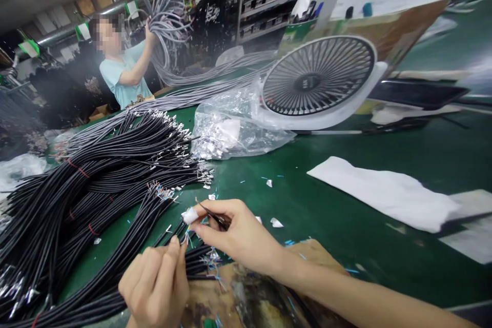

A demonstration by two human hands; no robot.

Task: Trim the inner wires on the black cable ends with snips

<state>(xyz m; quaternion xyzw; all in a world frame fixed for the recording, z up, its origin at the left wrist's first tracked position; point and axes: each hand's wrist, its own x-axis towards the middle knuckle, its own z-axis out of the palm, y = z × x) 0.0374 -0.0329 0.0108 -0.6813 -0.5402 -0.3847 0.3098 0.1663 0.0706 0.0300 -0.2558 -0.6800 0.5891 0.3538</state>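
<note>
My left hand, closed in a pinch, holds the end of a black cable, where thin coloured wires fan out. Just right of it, my right hand is closed round slim dark tweezers, their points up and to the left. Its index fingertip has a white wrap on it and, with the thumb, meets the coloured wires. Exactly which wires the fingers touch is too small to tell. Beside both hands lies a bundle of black cables with stripped, coloured ends.
A larger heap of black cables lies left. Behind are a clear plastic bag and a round fan. White cloth lies right, a worn board below. Across the table, a person lifts grey cables.
</note>
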